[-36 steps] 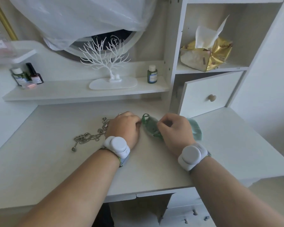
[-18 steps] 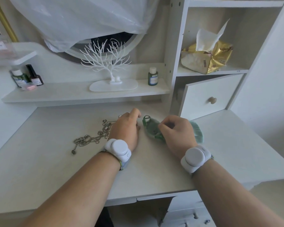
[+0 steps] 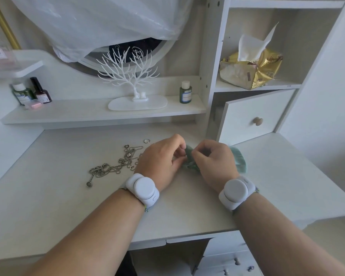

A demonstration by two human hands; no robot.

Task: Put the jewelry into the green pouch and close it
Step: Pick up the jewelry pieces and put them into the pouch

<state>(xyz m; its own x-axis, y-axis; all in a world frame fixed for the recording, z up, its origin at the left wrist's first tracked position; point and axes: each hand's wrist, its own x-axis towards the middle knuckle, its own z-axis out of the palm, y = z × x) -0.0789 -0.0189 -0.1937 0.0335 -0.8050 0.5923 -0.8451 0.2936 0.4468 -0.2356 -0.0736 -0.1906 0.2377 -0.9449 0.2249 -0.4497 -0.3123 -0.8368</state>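
A small green pouch (image 3: 239,162) lies on the white desk (image 3: 58,206), mostly hidden under my right hand (image 3: 212,162). My left hand (image 3: 161,160) and my right hand both pinch the pouch's mouth end between them. A tangle of silver chains (image 3: 116,165) with a pendant lies on the desk just left of my left hand. A loose silver ring (image 3: 146,141) sits a little farther back. Both wrists wear white round bands.
A white tree-shaped jewelry stand (image 3: 136,90) and a small green bottle (image 3: 185,94) stand on the low shelf behind. More bottles (image 3: 31,93) are at the far left. An open cabinet door (image 3: 253,116) juts out at the right, under a gold tissue pack (image 3: 251,71).
My left hand has come back to the pouch's mouth and closed its fingers on it. My right hand keeps its grip there.
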